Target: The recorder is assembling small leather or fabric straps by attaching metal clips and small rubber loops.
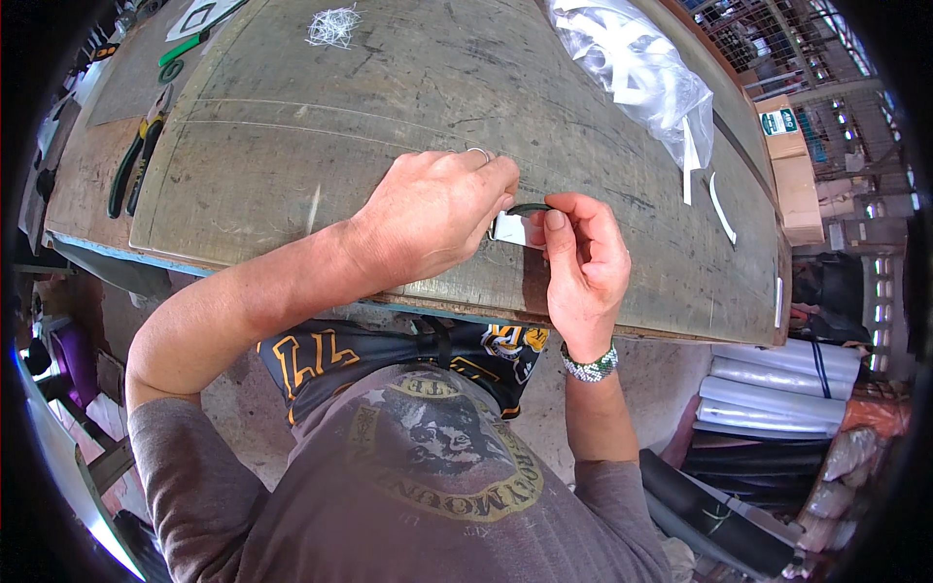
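Note:
Over the near edge of the worktable (408, 121), my two hands meet at a small, narrow dark strip (531, 207) that bows upward. A white piece (513, 229), flat like paper or tape, sits just under it between my hands. My left hand (437, 209) is closed at the strip's left end, its fingertips partly hidden behind the knuckles. With thumb and forefinger, my right hand (591, 257) pinches the right end. Whether the white piece is fixed to the strip, I cannot tell.
Pliers with dark and yellow handles (141, 155) lie at the left, near a green-handled tool (185, 49). A tangle of thin white strands (333, 27) rests at the back. Back right, a clear bag of white strips (641, 58) lies beside a loose strip (722, 209). Rolls (777, 389) stand lower right.

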Action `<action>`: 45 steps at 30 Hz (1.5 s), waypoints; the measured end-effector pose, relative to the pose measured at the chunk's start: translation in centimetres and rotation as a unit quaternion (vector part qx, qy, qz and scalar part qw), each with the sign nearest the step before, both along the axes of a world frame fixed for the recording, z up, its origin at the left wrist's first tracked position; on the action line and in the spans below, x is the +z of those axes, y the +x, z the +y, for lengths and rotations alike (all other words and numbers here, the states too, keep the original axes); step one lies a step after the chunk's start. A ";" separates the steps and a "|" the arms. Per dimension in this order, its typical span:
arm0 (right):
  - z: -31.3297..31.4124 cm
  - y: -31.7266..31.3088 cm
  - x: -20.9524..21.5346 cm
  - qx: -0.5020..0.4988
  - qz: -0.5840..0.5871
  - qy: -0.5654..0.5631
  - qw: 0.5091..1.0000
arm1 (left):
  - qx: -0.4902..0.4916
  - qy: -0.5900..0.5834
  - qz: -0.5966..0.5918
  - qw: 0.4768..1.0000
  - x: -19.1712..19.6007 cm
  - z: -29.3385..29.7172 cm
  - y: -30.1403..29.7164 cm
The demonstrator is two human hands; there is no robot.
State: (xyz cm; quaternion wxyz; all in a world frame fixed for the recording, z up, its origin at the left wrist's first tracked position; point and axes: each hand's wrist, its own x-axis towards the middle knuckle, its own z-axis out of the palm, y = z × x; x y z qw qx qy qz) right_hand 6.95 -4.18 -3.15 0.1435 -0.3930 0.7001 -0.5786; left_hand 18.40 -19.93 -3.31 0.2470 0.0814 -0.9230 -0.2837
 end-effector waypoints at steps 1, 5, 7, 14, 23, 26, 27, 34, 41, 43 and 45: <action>0.0 0.0 0.0 -0.001 0.006 0.002 1.000 | 0.000 0.002 0.002 1.000 0.0 0.0 0.0; -0.1 0.2 0.0 -0.001 0.005 -0.002 1.000 | 0.005 0.003 -0.016 1.000 0.1 0.0 0.1; 0.1 0.0 -0.1 0.008 -0.008 -0.026 1.000 | 0.005 0.022 -0.011 1.000 0.4 -0.1 0.1; 0.9 -1.0 -0.2 -0.012 -0.140 -0.109 0.984 | 0.118 -0.041 0.058 0.990 3.5 -6.8 1.1; 1.3 -1.4 -0.6 -0.027 -0.179 -0.162 0.970 | 0.037 -0.190 0.048 0.980 4.0 -6.3 0.6; 1.3 -1.5 -0.5 -0.040 -0.210 -0.171 0.962 | -0.122 -0.081 -0.031 0.989 5.0 -1.5 0.7; 1.2 -1.5 -0.4 -0.038 -0.210 -0.171 0.962 | -0.152 -0.067 -0.043 0.985 4.3 -0.7 0.6; 1.5 -1.6 -0.3 -0.020 -0.234 -0.182 0.955 | -0.201 -0.013 -0.044 0.978 3.0 -1.4 -1.1; 2.0 -1.9 -0.1 0.041 -0.165 -0.119 0.978 | -0.223 0.045 -0.062 0.972 2.8 -2.2 -1.2; 2.2 -1.9 0.0 0.049 -0.156 -0.105 0.981 | -0.225 0.044 -0.074 0.970 2.8 -2.5 -1.4; 2.2 -1.9 -0.1 0.055 -0.147 -0.091 0.983 | -0.228 0.044 -0.086 0.969 2.9 -2.5 -1.4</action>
